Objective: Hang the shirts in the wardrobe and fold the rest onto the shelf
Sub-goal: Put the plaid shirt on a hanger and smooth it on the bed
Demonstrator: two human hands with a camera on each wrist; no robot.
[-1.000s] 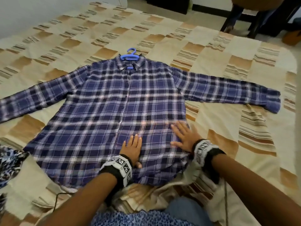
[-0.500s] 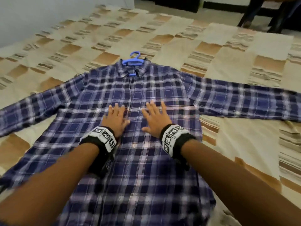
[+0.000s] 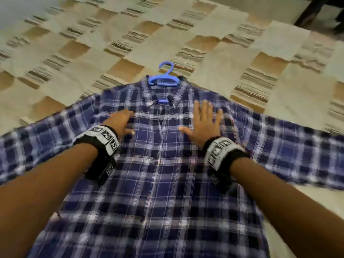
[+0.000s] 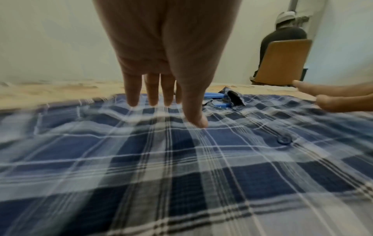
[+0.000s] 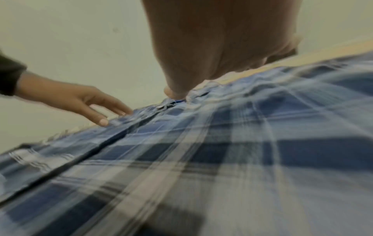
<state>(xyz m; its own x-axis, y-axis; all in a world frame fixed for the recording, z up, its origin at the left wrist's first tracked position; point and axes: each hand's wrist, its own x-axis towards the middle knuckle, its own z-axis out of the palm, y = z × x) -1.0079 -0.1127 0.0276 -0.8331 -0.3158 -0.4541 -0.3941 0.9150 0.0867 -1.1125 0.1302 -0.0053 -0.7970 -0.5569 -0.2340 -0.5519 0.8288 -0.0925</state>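
Note:
A blue plaid shirt (image 3: 160,179) lies flat on the bed, buttoned, sleeves spread to both sides. A blue plastic hanger (image 3: 163,79) sits inside its collar, the hook poking out at the far end. My left hand (image 3: 121,123) lies flat on the chest left of the button line, fingers straight. My right hand (image 3: 204,123) presses flat on the chest right of it, fingers spread. In the left wrist view the straight fingers (image 4: 153,94) touch the plaid cloth (image 4: 181,159) just short of the hanger (image 4: 216,95). The right wrist view is blurred; it shows the shirt (image 5: 201,159) and my left hand (image 5: 96,105).
The bed is covered by a beige and brown checked bedspread (image 3: 260,71). Dark chair legs (image 3: 314,12) stand off the far right corner. In the left wrist view a person (image 4: 282,36) sits on a brown chair by the wall.
Both hands have slid up the shirt from near the hem to the chest just below the collar, moving apart. The head has leaned forward over the shirt.

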